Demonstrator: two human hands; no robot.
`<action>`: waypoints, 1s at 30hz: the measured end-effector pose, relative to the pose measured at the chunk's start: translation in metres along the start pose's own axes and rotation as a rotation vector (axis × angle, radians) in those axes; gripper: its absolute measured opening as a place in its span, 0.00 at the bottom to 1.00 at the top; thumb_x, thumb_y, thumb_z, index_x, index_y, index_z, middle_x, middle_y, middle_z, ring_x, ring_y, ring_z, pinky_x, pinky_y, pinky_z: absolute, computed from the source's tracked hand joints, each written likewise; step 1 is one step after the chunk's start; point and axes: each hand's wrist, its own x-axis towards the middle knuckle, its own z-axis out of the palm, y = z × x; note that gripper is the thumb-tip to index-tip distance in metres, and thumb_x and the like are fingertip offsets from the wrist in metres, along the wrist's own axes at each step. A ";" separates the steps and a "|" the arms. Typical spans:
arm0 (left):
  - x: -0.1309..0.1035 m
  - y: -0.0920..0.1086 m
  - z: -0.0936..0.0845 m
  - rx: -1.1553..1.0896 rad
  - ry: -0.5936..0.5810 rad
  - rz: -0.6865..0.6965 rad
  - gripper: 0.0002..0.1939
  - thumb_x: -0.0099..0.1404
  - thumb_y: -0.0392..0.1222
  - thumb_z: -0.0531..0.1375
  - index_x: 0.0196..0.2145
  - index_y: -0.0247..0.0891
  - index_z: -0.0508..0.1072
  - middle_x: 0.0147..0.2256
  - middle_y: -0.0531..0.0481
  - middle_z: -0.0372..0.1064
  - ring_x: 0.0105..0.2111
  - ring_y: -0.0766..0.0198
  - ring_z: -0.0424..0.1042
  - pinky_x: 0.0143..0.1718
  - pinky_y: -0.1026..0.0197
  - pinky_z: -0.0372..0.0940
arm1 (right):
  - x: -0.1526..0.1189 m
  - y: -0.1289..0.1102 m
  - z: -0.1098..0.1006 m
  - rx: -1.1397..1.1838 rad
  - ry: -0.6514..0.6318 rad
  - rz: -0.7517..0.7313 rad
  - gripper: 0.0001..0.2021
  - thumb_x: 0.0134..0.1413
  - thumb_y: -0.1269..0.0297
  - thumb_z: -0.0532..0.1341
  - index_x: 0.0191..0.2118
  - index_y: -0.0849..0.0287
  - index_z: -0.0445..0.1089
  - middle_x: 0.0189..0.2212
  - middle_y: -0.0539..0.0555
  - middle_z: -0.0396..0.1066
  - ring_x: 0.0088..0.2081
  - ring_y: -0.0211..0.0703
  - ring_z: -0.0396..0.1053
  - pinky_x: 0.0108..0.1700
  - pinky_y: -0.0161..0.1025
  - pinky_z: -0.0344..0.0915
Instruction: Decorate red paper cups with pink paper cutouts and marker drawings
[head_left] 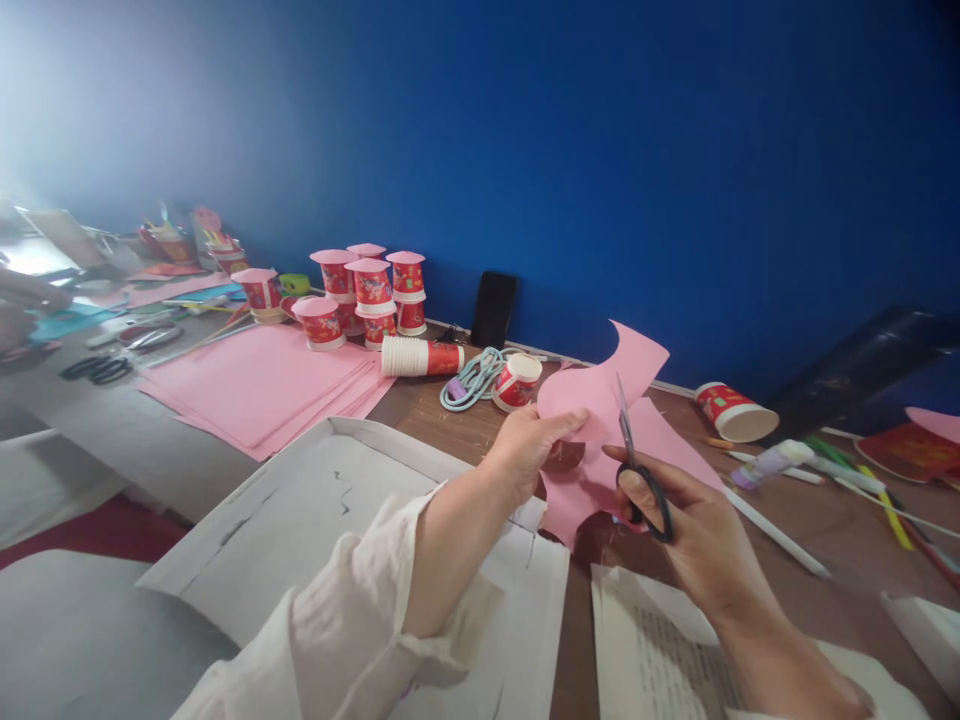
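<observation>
My left hand [536, 445] pinches a curved piece of pink paper [585, 390] between thumb and fingers, raised above the table. In my right hand [694, 520] is a pair of scissors [645, 490] with black handles, the blades pointing up and lying at the pink paper's edge. More pink paper [679, 440] with cut-out edges lies beneath and beside both hands. A red and white paper cup [517, 381] stands just behind my left hand.
Lidded red cups [373, 287] stand stacked beside pink sheets [262, 385]. A white box lid [300, 520], a phone [494, 308], a coiled cable [480, 378], a tipped cup [735, 411], a glue stick [772, 464] and printed pages [652, 640] lie around. Another person's hand [30, 295] is at far left.
</observation>
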 end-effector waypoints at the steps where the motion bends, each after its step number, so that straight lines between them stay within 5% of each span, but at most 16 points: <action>1: 0.000 0.000 0.000 0.001 0.001 -0.001 0.22 0.42 0.50 0.74 0.27 0.32 0.71 0.23 0.53 0.65 0.20 0.74 0.58 0.24 0.65 0.52 | 0.000 0.000 0.000 0.008 0.000 0.002 0.29 0.45 0.44 0.67 0.50 0.58 0.77 0.22 0.50 0.69 0.26 0.41 0.65 0.30 0.39 0.65; 30: 0.003 -0.005 -0.003 0.004 -0.016 -0.029 0.23 0.42 0.50 0.74 0.27 0.33 0.71 0.24 0.53 0.64 0.22 0.73 0.61 0.26 0.64 0.56 | 0.000 0.000 0.000 0.083 -0.014 0.018 0.29 0.45 0.45 0.68 0.50 0.59 0.77 0.21 0.49 0.67 0.25 0.38 0.63 0.28 0.37 0.63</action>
